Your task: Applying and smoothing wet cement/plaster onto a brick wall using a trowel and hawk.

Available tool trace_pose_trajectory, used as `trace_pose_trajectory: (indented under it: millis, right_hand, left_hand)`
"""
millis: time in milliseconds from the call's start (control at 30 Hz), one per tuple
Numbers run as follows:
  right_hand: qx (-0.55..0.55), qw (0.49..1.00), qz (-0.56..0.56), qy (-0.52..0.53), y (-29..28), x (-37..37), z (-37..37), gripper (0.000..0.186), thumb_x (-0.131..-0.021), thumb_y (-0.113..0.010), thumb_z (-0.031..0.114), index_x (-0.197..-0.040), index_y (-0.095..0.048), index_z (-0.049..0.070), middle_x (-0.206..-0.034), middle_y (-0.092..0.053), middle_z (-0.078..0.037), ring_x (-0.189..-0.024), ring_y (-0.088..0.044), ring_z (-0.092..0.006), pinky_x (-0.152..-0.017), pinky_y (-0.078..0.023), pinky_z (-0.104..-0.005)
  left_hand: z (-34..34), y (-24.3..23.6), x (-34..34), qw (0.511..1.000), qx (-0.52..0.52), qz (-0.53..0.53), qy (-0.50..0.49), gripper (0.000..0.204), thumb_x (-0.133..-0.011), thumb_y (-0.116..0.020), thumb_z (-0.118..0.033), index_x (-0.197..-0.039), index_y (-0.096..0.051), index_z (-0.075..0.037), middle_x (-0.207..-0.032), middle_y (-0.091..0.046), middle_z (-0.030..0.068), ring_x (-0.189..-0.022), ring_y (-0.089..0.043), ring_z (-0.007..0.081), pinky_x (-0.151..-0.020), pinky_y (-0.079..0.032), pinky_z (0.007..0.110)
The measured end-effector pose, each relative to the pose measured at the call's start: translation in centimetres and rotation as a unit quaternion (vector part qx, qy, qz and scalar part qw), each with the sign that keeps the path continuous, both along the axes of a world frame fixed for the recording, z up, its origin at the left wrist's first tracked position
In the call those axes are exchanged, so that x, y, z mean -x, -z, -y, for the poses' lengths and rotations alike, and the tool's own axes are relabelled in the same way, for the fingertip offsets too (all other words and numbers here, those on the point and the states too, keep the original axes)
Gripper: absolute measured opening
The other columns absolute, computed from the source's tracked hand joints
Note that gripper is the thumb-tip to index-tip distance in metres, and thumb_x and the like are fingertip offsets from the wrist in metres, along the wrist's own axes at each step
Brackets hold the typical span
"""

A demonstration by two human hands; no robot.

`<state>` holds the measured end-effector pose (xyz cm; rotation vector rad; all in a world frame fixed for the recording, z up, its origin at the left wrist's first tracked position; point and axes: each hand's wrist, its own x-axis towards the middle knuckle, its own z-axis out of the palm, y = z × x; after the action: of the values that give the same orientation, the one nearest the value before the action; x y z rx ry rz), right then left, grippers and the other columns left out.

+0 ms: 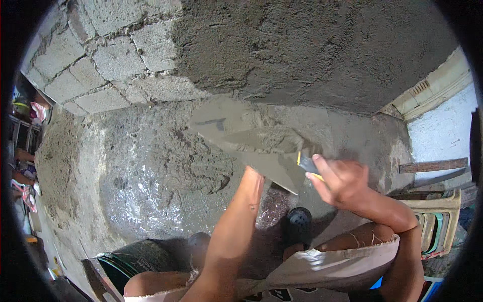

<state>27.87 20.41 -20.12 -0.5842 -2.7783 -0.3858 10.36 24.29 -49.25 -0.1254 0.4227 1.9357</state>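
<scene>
My right hand (pixel 342 178) is closed around the grey-and-yellow handle of a trowel (pixel 307 163). The trowel's blade carries wet mortar (pixel 264 136) and lies over a flat mortar hawk (pixel 276 168), which is smeared with the same grey mix. From below, my left hand (pixel 254 176) holds up the hawk; its fingers are hidden under the board. Past the hawk's far edge rises a block wall, its right part covered with dark wet plaster (pixel 312 50).
Bare blocks (pixel 110 55) show on the wall's left part. Loose wet mortar (pixel 186 161) lies on the floor beside the hawk. A dark bucket (pixel 146 256) stands near left, stacked plastic stools (pixel 437 226) at right. My shoe (pixel 298 221) is below the hawk.
</scene>
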Motion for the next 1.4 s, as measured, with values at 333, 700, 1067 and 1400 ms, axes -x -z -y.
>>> trace_pose_trajectory:
  millis: [333,700,1067,1400]
  right_hand:
    - [0.232,0.890,-0.363,0.147,-0.2,-2.6,-5.4,0.021,-0.083,-0.075,0.014,-0.096,-0.072,-0.003,-0.080,-0.071,-0.013,-0.072,-0.067,-0.0125,-0.064,-0.051,-0.0282]
    - [0.463,0.612,-0.538,0.348,6.5,-8.8,-11.1,0.023,-0.092,-0.070,0.027,-0.098,-0.072,0.004,-0.068,-0.058,0.002,-0.051,-0.045,-0.0034,-0.045,-0.028,-0.0197]
    - [0.416,0.692,-0.486,0.336,-3.9,-15.7,-13.3,0.028,-0.090,-0.072,0.023,-0.101,-0.071,-0.003,-0.069,-0.059,0.001,-0.060,-0.049,-0.0054,-0.053,-0.036,-0.0226]
    - [0.370,0.450,-0.739,0.337,1.2,-12.6,-14.0,0.023,-0.094,-0.069,0.017,-0.103,-0.069,-0.004,-0.067,-0.054,0.004,-0.054,-0.044,-0.0022,-0.045,-0.028,-0.0173]
  left_hand:
    - [5.6,1.8,-0.2,0.997,-0.012,-0.072,0.014,0.055,-0.101,-0.039,-0.049,-0.138,-0.052,-0.010,-0.131,-0.057,0.0113,-0.116,-0.058,0.0292,-0.097,-0.051,0.047]
    - [-5.3,-3.4,1.3,0.998,0.007,-0.057,-0.009,0.061,-0.098,-0.039,-0.055,-0.136,-0.052,-0.009,-0.132,-0.056,0.0121,-0.117,-0.056,0.0309,-0.098,-0.049,0.049]
    - [-15.7,-21.4,3.8,0.932,0.195,-0.012,-0.304,0.055,-0.101,-0.044,-0.052,-0.118,-0.059,-0.003,-0.107,-0.063,0.0116,-0.093,-0.063,0.0283,-0.078,-0.058,0.045]
    - [-18.6,-22.2,4.8,0.894,0.329,-0.032,-0.303,0.070,-0.100,-0.037,-0.061,-0.125,-0.056,0.002,-0.102,-0.063,0.0122,-0.078,-0.061,0.0250,-0.068,-0.055,0.039]
